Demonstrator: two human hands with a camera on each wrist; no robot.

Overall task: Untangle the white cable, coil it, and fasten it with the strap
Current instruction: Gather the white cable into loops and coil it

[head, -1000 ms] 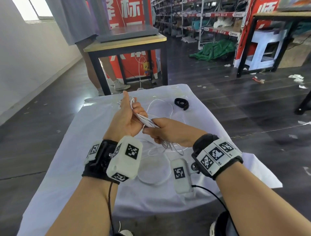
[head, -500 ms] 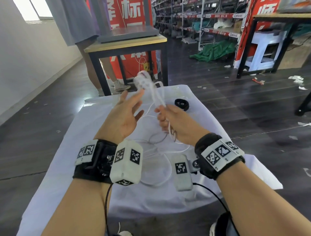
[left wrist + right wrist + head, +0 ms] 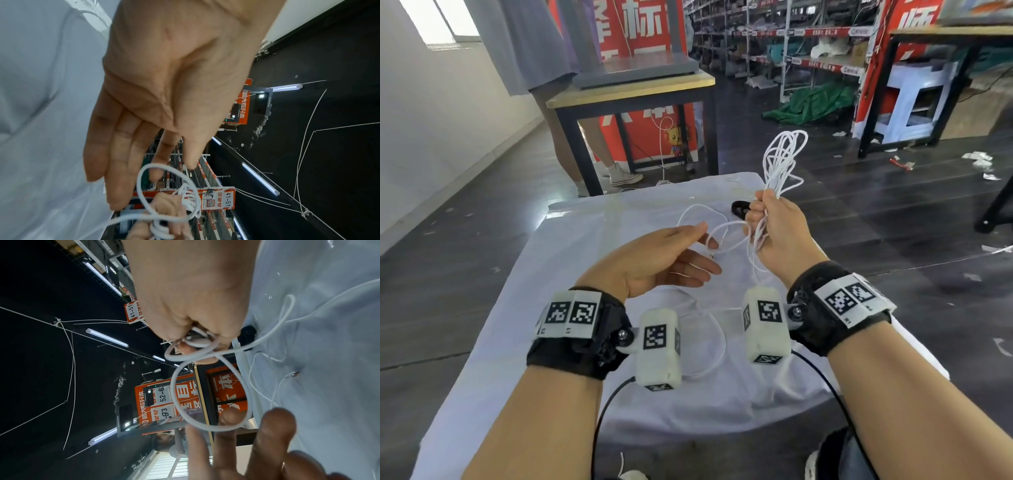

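Thin white cable (image 3: 780, 161), bunched into long loops, stands above the right hand (image 3: 777, 233), which grips it in a fist; slack trails below to the bench (image 3: 571, 246). Left hand (image 3: 654, 262) open, fingers straight, beside a hanging loop. Black strap (image 3: 739, 209) lies just beyond the right hand.

A big storeroom: long shelves (image 3: 808, 44) full of goods, red signs (image 3: 647, 24), a dark floor (image 3: 859, 222) with scraps.

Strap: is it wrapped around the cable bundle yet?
No. The black strap lies on the white cloth behind the right hand, which holds the cable bundle aloft unfastened.
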